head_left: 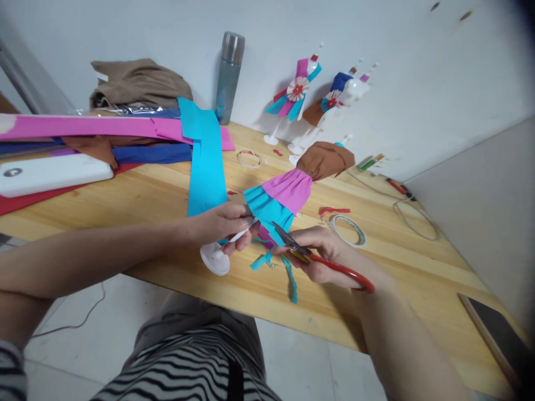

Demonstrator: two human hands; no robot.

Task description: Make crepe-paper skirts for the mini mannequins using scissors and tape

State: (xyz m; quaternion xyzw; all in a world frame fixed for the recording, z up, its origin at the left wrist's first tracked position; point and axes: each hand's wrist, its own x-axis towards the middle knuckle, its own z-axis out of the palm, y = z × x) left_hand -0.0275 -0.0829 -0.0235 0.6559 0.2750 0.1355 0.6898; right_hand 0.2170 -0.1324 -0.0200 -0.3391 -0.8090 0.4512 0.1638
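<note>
A paper doll (292, 186) with a brown top, a pink pleated skirt and a blue lower tier lies tilted over the wooden table (146, 195). My left hand (228, 223) is closed on its white stem, just above the round white base (214, 259). My right hand (324, 259) grips red-handled scissors (317, 259); the blades point at the blue tier's lower edge. Blue paper trimmings (288, 275) lie under the scissors.
Two finished paper dolls (298, 94) stand by the wall, next to a metal flask (228, 75). Pink, blue and red paper sheets (125, 128) and a white box (50, 172) lie at the left. Tape rolls (346, 229), a wire loop and a dark tablet (497, 334) lie at the right.
</note>
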